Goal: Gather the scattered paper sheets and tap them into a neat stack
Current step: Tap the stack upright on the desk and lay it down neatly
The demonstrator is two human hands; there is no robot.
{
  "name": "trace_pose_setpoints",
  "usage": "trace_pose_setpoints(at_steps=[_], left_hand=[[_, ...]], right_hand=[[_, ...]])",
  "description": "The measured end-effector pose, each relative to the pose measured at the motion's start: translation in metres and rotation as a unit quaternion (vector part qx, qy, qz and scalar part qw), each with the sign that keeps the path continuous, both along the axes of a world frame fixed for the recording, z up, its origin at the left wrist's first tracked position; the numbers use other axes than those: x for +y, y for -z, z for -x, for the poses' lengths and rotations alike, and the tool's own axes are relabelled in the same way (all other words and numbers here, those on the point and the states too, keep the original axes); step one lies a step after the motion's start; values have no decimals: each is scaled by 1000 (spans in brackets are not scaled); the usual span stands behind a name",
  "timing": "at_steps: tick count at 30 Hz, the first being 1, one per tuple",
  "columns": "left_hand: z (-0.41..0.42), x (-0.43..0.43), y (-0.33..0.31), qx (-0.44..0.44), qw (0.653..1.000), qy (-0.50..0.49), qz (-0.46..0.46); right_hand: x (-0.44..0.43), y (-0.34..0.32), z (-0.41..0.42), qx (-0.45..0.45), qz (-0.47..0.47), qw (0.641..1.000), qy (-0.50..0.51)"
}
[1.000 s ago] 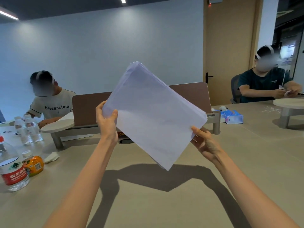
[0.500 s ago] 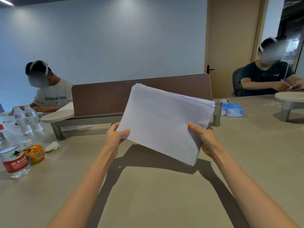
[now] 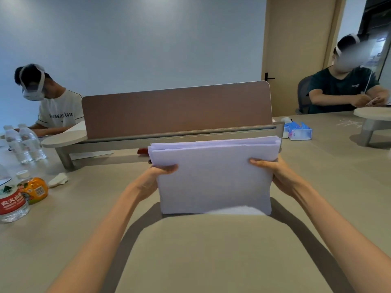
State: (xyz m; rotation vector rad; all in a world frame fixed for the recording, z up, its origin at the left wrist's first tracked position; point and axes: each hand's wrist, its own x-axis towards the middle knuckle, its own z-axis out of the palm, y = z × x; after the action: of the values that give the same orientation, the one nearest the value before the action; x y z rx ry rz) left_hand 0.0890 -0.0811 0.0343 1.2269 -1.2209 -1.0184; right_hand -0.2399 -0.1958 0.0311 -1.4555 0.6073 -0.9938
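The big tan desk (image 3: 190, 256) fills the view. A stack of white paper (image 3: 213, 178) stands upright on its bottom edge at the middle. The left hand (image 3: 157, 176) at 9 o'clock and right hand (image 3: 275, 174) at 3 o'clock each grip it, pinching a side.

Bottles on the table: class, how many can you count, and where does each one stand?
4. Two clear bottles stand side by side at far left; a red-labelled bottle and a small orange bottle sit nearer, at the left edge. Others may lie out of view.
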Motion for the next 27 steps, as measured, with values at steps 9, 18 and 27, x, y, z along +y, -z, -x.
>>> trace_pose_setpoints(at_steps=[9,18,27], left_hand=[[10,-14,-34,19,995,-21,94],[0,-33,17,64,967,-209,127],[8,-52,9,40,978,-152,135]], right_hand=[[2,-26,-25,-85,55,982,161],[-14,17,-20,2,12,989,149],[-44,9,-15,49,-9,999,21]])
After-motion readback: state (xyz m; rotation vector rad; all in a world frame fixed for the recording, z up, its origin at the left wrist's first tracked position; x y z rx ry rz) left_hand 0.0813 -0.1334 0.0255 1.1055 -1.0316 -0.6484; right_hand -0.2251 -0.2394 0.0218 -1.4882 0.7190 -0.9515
